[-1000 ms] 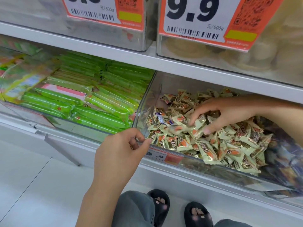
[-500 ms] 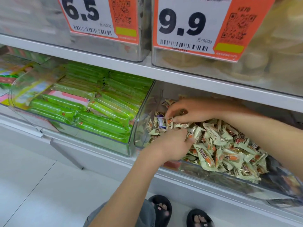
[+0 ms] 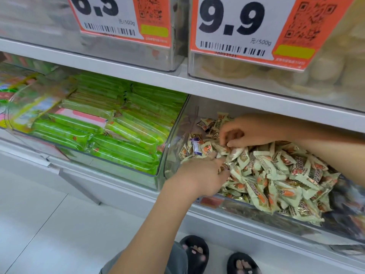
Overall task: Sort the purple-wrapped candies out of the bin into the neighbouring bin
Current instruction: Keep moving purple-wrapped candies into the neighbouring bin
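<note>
So it's a white shop shelf (image 3: 237, 91) with clear plastic bins on two levels. Top row has two bins with big orange-and-white price tags, one reading 9.9 (image 3: 243, 26) and the other 6.5 (image 3: 118, 14), though that one's cut off at the top edge. What's inside those upper bins is too blurry to call.

Lower row: the left bin (image 3: 126, 171) is packed with long green-wrapped bars (image 3: 122, 139) lying in rows, with one pink-and-white pack among them. Right next to it is the candy bin (image 3: 173, 135), heaped with small cream-and-orange wrapped candies (image 3: 276, 175).

Both hands are down in that heap. The left hand (image 3: 203, 175) comes in over the bin's front edge, fingers curled down into the wrappers near the front-left of the pile, but I can't tell if it's actually got hold of anything. The right hand (image 3: 250, 131) reaches in from the right, further back, fingers curled with the tips pinching at the cream wrappers.

The purple-wrapped candy (image 3: 195, 145) is sitting on top of the pile by the bin's left wall, just left of both hands, neither touching it. A second bit of purple pokes out just behind it.

At the bottom, black slippers (image 3: 195, 252) on a pale tiled floor (image 3: 49, 224).
</note>
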`<state>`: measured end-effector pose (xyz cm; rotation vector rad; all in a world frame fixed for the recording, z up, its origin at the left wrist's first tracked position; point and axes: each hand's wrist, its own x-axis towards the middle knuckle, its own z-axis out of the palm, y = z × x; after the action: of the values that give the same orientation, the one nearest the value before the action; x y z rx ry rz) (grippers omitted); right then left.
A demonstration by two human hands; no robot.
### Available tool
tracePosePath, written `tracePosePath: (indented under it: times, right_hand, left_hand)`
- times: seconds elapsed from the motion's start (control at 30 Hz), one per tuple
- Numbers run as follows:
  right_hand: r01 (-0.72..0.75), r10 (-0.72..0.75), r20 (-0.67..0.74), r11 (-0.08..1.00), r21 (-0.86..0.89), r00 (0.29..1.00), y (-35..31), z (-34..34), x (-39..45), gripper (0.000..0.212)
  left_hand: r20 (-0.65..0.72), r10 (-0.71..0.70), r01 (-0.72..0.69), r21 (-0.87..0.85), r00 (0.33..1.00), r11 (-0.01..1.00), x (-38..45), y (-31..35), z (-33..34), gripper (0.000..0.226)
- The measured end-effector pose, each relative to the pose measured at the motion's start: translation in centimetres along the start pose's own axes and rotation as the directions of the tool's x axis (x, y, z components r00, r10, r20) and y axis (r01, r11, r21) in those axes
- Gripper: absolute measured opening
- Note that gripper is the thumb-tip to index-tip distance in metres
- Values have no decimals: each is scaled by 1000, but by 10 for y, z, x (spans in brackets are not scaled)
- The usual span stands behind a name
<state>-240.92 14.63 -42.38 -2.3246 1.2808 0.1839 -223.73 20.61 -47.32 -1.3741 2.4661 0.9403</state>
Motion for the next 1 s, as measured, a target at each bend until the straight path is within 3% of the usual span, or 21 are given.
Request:
tracePosePath:
  times: [0.17,0.37,0.5,0.57,0.67,0.8,0.87,1.0]
  right_hand:
    - [33,-22,129,995,-89,991,5,7,9,33]
    - [-50,61,115,994,-97,992,24,4,-12,36]
    - [-61,62,76,998,-13,995,19,3,-12,32]
    - [-18,20,-27,996,89,999,18,2,-16,25]
    - [47,-22,-167,988,146,986,13,3,-14,21]
    - [12,-10,55,999,-36,998,6,14,7,54]
    - [0,15,138,994,-109,990,7,19,13,47]
    - [9,13,152,989,-145,988,16,9,-1,35]
  left_hand:
    - [10,-161,159,112,987,981,-5,-3,0,64]
    - [1,-254,252,130,967,959,-16,1,-2,70]
    - [-152,-214,227,75,965,971,-21,0,1,60]
    - [-276,-139,150,17,951,989,-22,-2,3,48]
    - [-270,-2,2,-1,963,1000,-21,1,5,38]
    - [-195,-10,4,-35,981,999,-21,1,5,37]
    - [-197,-22,20,-15,980,1000,-22,0,5,36]
    - [-222,-45,38,-36,974,999,-23,0,3,31]
